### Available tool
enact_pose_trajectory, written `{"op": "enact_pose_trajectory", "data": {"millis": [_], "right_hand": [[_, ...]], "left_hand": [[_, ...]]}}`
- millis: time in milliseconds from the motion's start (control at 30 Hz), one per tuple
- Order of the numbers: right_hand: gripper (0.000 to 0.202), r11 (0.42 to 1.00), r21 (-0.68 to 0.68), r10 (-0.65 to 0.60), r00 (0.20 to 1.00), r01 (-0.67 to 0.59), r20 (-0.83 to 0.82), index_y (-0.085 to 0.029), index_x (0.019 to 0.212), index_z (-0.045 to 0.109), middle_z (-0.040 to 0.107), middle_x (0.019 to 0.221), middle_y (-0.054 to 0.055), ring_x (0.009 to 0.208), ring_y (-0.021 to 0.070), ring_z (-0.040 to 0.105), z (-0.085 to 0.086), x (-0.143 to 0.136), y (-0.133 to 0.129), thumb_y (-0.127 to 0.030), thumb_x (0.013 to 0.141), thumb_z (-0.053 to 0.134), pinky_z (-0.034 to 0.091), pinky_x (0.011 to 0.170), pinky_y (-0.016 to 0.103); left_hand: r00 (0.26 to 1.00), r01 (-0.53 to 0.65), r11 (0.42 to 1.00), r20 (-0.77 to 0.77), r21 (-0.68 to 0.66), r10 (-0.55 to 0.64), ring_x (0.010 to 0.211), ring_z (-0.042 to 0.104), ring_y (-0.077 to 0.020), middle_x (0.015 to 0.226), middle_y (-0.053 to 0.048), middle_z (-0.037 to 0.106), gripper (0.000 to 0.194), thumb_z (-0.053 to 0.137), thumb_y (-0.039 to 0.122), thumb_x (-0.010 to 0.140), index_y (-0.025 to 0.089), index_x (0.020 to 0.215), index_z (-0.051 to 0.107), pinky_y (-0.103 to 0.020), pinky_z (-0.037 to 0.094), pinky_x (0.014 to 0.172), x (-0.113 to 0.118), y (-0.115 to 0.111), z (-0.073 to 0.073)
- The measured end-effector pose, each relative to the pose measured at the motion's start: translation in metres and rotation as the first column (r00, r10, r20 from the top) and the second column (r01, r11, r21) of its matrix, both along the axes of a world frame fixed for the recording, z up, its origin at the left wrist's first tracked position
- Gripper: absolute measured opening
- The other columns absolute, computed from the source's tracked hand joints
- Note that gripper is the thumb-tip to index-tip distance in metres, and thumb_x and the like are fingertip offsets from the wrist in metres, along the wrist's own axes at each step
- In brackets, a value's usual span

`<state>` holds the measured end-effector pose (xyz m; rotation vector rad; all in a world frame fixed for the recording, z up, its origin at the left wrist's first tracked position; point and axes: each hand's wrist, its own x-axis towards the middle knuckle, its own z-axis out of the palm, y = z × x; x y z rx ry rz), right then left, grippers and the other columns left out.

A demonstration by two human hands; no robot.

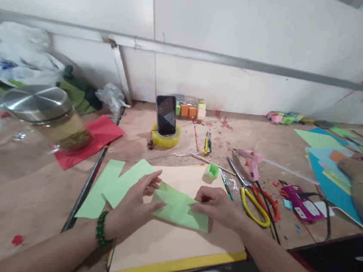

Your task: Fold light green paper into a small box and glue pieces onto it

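A creased strip of light green paper [182, 209] lies slightly raised over a stack of pale peach sheets [169, 249]. My right hand [215, 204] pinches its upper right edge between thumb and fingers. At the strip's left end is my left hand [139, 198], fingers spread and thumb resting on the paper; a green bead bracelet circles the wrist. More light green sheets [101, 188] lie left of that hand, partly under it. Just beyond my right hand, a small open green paper box [211, 171] sits on the peach stack's far edge.
Scissors [255, 204], a pink glue gun [252, 160] and a purple device [304, 204] with a cord lie right. A phone [166, 115] leans on a tape roll [164, 138]. A lidded glass jar [68, 130] stands left. Another person's hand [360, 165] rests among coloured papers, far right.
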<state>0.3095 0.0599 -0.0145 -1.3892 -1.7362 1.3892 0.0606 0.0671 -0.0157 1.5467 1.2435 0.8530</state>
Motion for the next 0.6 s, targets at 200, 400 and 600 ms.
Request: {"op": "enact_pose_trajectory", "data": {"millis": [200, 400, 600], "right_hand": [[0.025, 0.997, 0.071, -0.015, 0.998, 0.011, 0.056, -0.018, 0.059, 0.051, 0.046, 0.058, -0.005, 0.059, 0.0102, 0.041, 0.003, -0.002, -0.001, -0.033, 0.07, 0.068, 0.033, 0.054, 0.021], [0.015, 0.992, 0.088, -0.09, 0.995, 0.085, 0.052, -0.019, 0.064, 0.055, 0.053, 0.061, -0.004, 0.06, 0.0112, 0.047, 0.001, -0.003, -0.001, -0.029, 0.069, 0.065, 0.038, 0.056, 0.022], [0.02, 0.974, 0.138, -0.189, 0.981, 0.18, 0.051, -0.021, 0.085, 0.063, 0.067, 0.079, 0.0, 0.077, 0.0173, 0.062, 0.008, -0.001, 0.0, -0.027, 0.067, 0.068, 0.046, 0.065, 0.026]], "left_hand": [[0.985, 0.127, 0.969, 0.145, -0.21, -0.098, 0.062, 0.053, -0.0146, 0.068, -0.002, 0.06, 0.027, 0.065, 0.04, 0.069, 0.014, 0.076, 0.064, -0.025, 0.043, 0.058, -0.001, 0.0, 0.003], [0.986, 0.099, 0.971, 0.153, -0.217, -0.066, 0.056, 0.048, -0.0129, 0.057, 0.0, 0.055, 0.028, 0.064, 0.042, 0.068, 0.014, 0.063, 0.06, -0.023, 0.039, 0.052, 0.001, -0.001, 0.01], [0.991, 0.076, 0.972, 0.122, -0.222, -0.049, 0.049, 0.043, -0.0105, 0.05, 0.002, 0.05, 0.03, 0.065, 0.043, 0.067, 0.014, 0.06, 0.061, -0.022, 0.036, 0.047, 0.002, -0.003, 0.011]]}}
